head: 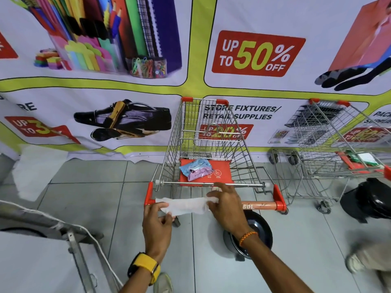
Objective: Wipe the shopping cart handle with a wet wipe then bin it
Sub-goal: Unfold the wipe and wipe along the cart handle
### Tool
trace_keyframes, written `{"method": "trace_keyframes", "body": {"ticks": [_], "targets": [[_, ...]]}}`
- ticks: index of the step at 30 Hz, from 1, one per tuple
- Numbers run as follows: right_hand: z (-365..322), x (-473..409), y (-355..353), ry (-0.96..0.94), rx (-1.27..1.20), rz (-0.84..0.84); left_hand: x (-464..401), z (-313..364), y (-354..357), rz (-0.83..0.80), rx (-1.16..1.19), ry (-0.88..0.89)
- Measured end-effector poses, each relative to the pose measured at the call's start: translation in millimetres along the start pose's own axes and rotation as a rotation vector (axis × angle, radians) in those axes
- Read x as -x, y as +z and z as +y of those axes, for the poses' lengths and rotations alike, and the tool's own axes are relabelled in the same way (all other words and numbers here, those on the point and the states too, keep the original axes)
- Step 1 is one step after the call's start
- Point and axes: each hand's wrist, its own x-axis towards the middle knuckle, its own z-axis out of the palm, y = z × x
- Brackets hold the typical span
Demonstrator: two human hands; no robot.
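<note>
A wire shopping cart stands in front of me with its orange handle running across the middle of the view. A white wet wipe is stretched flat over the left half of the handle. My left hand pinches the wipe's left lower edge. My right hand grips its right end on the handle. A blue and pink wipe packet lies on the red child seat inside the cart.
A small black bin sits on the tiled floor below the handle, under my right arm. A second cart stands to the right, with a black bin beside it. An advertising banner covers the wall behind. Grey metal equipment fills the lower left.
</note>
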Motion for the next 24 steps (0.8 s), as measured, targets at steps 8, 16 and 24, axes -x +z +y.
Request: {"method": "trace_keyframes", "body": {"ticks": [8, 16, 24], "targets": [[-69, 3, 60, -0.246, -0.296, 0.043, 4, 3, -11, 0.035, -0.161, 0.04], [-69, -1, 120, -0.389, 0.018, 0.2, -82, 5, -36, 0.195, -0.282, 0.172], [-49, 3, 130, -0.444, 0.13, 0.341, -128, -15, -2, -0.131, -0.433, 0.181]]}}
